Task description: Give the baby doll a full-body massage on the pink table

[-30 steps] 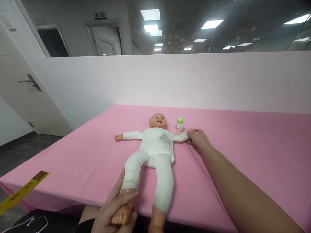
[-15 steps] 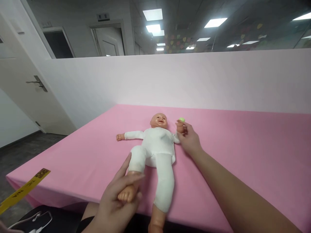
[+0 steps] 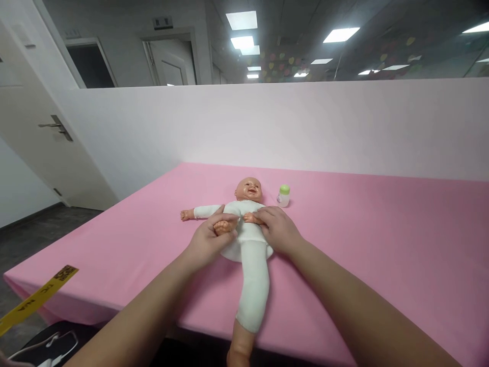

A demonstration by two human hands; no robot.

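A baby doll point(image 3: 253, 285) in a white cloth body lies on its back, head at the far end. My left hand point(image 3: 210, 234) is closed around the doll's foot point(image 3: 222, 227), on the picture's left, which is folded up to its belly. My right hand point(image 3: 280, 228) grips the doll's hand point(image 3: 252, 218) on the right side and holds it over the chest, close to the foot. The other doll arm point(image 3: 202, 211) stretches out to the left. Its other leg points straight toward me, with the foot over the table's front edge.
A small clear bottle with a green lid point(image 3: 283, 196) stands beside the doll's head. Pink cloth point(image 3: 367, 244) covers the table, and a white wall point(image 3: 305, 127) rises behind it. A yellow tag point(image 3: 38, 300) and a white cable point(image 3: 57, 346) are at lower left.
My left hand has lifted the doll's foot up and away from me to its belly, bending the leg. My right hand has brought the doll's hand inward over the chest, uncovering the bottle.
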